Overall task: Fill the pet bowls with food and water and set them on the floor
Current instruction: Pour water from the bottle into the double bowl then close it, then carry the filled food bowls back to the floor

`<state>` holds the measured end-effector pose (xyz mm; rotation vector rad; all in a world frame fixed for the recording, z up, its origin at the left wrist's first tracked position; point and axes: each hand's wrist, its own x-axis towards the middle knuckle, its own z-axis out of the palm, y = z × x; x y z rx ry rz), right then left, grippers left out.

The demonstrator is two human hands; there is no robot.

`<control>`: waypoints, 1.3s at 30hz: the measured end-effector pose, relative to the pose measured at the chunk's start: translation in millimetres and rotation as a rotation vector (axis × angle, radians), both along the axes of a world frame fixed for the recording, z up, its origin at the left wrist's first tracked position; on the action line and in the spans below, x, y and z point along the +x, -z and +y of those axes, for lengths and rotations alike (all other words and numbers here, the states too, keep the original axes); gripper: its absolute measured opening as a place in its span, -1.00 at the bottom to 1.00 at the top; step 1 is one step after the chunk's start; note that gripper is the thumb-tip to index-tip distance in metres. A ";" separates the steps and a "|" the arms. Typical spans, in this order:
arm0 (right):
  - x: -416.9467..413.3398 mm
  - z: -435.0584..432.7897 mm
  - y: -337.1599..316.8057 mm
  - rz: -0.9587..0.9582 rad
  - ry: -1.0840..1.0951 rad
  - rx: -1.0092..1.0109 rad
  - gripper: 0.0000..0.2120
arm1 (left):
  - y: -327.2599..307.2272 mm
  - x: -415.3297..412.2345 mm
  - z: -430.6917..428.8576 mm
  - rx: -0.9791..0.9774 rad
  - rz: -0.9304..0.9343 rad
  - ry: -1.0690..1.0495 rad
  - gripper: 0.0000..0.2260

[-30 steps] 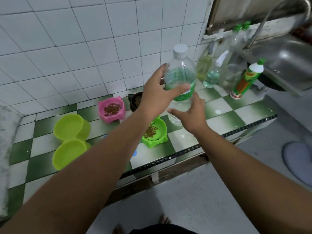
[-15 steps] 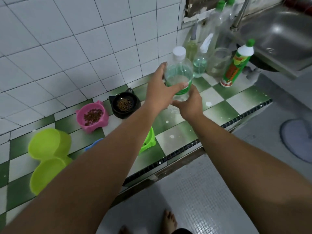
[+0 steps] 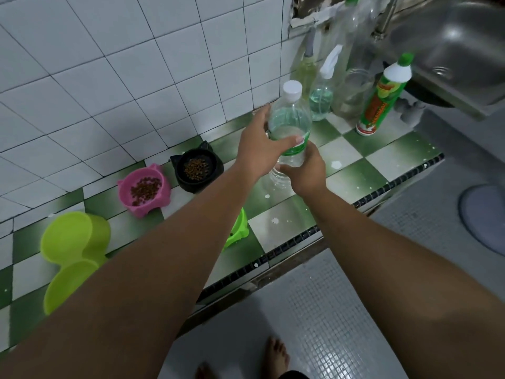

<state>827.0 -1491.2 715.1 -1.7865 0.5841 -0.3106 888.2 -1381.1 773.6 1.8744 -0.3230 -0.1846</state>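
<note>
A clear water bottle (image 3: 290, 119) with a white cap and green label is upright above the green-checked counter (image 3: 377, 157). My left hand (image 3: 259, 143) grips its upper body and my right hand (image 3: 303, 170) holds its lower part. A black bowl (image 3: 197, 169) and a pink bowl (image 3: 144, 189) both hold kibble near the wall. A small green bowl (image 3: 238, 231) is mostly hidden behind my left forearm. A lime double bowl (image 3: 71, 253) sits at the left, with no food or water showing in it.
Several bottles stand at the wall on the right, including a spray bottle (image 3: 322, 91) and a dish soap bottle (image 3: 382, 97). A steel sink (image 3: 453, 50) is at the far right. Grey tiled floor lies below, with a round mat (image 3: 486, 214) and my bare feet.
The view has shifted so the bowls appear further left. Both hands stay on the bottle, which has stayed upright.
</note>
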 end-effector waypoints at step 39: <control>-92.7 240.8 -20.6 0.009 -0.253 -0.197 -0.53 | 12.4 -152.8 313.3 0.055 0.129 -0.489 -0.75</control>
